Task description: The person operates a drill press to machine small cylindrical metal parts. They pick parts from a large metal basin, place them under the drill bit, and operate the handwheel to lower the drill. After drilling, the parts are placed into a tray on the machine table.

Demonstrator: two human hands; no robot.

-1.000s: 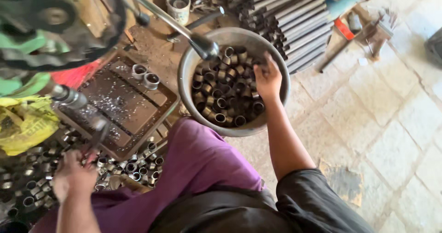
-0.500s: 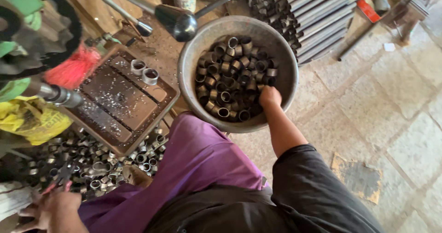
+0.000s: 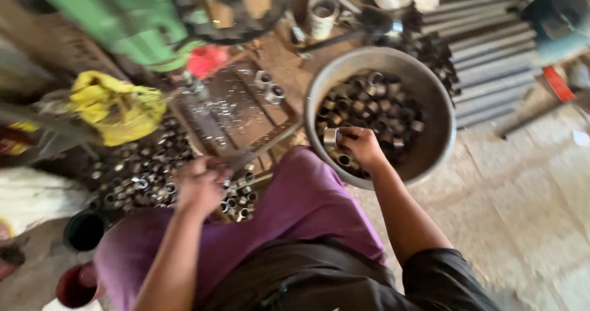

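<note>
Over the near rim of the round metal basin (image 3: 439, 111), the right hand (image 3: 362, 146) is closed around a short metal sleeve (image 3: 330, 137), gripped at the fingertips and lifted just clear of the heap of dark metal rings (image 3: 375, 111) that fills the basin. Half a second ago the same hand lay flat down among those rings with nothing visibly in it; now it has drawn back toward the body with one piece pinched in it. The left hand (image 3: 200, 185), which was low at the bottom left edge of the view before, has come up over the purple-clad knee (image 3: 295, 206) and is curled shut on a thin metal rod (image 3: 261, 148) that slants up toward the rusty tray (image 3: 227, 111); the blur hides how the fingers sit on it. The two hands are well apart, the knee between them. Beside the left hand lies a loose pile of small metal rings (image 3: 138, 173) on the floor. Two bright rings (image 3: 269, 85) stand on the tray's far edge. A yellow cloth (image 3: 117, 108) sits left of the tray, under a green machine frame (image 3: 104, 16). Beyond the basin, grey pipes (image 3: 485, 47) lie stacked side by side
</note>
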